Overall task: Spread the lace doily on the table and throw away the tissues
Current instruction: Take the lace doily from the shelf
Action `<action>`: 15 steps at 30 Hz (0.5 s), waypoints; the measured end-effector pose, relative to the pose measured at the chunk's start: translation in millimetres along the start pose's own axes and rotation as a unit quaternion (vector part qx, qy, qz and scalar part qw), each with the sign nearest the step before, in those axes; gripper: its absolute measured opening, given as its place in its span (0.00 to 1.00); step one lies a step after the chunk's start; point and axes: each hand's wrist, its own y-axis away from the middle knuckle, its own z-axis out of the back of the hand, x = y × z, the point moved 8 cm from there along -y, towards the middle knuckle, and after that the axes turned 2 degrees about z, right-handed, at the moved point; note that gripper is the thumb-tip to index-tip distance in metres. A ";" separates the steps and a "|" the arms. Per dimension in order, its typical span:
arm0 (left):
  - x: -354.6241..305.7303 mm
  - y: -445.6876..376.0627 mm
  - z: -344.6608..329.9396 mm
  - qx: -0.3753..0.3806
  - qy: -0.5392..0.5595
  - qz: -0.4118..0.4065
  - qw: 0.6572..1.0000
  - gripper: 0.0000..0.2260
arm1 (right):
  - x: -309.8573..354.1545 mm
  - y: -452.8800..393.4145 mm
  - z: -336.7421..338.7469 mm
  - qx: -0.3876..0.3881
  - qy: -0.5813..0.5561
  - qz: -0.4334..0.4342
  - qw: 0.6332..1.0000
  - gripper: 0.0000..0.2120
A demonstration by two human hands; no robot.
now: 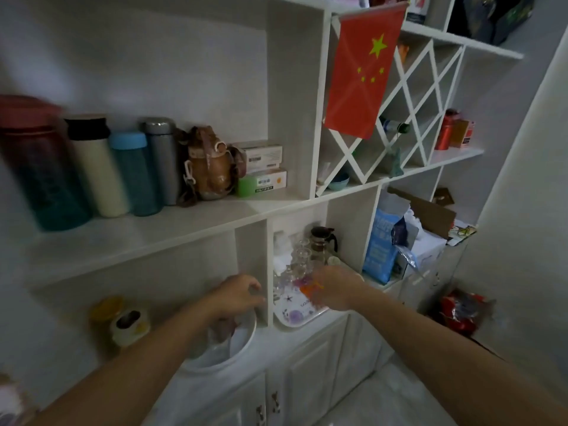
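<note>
- Left hand curled at shelf divider above white bowl; nothing seen held.
- Right hand over floral tray w/ glasses; grip state can't be told.
- Doily, tissues not identifiable; neither hand judged nearer.

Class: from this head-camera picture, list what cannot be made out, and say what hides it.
- Left hand, head view: its own back hides whatever the fingers hold.
- Right hand: motion blur hides its grip near the glasses.
- Lace doily and tissues: not identifiable anywhere; dim, blurred.
- Bowl: contents hidden by the left wrist.
</note>
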 end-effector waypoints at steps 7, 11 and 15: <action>18.0 -83.6 -11.0 0.077 0.022 0.002 0.997 0.13 | -10.5 -93.0 -2.2 -0.035 -0.006 -0.019 0.999 0.22; 30.2 -110.2 -23.5 0.124 0.008 0.019 0.992 0.12 | -5.4 -142.7 -18.6 -0.031 0.032 0.003 0.999 0.28; 41.6 -129.8 -27.3 0.086 0.009 0.044 0.995 0.08 | 1.8 -182.2 -41.1 -0.018 0.062 0.033 0.997 0.32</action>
